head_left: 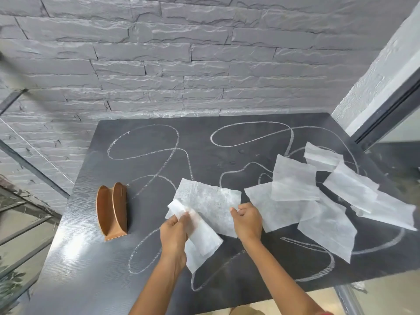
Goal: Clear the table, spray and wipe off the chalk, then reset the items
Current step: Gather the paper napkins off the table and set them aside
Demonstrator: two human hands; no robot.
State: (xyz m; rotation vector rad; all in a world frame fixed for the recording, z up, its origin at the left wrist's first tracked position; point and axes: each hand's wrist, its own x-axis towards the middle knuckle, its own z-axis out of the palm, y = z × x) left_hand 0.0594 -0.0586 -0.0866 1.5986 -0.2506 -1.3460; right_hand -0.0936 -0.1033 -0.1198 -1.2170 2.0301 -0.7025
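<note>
A holder stands at the table's left, tissues scattered right, wall behind.

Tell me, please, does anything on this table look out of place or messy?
Yes. White tissues lie scattered and overlapping at the right of the table, while the brown holder at left stands empty. Chalk scribbles cover the dark top.

napkins: white, scattered right | holder: brown, upright left | chalk loops: unwiped
</note>
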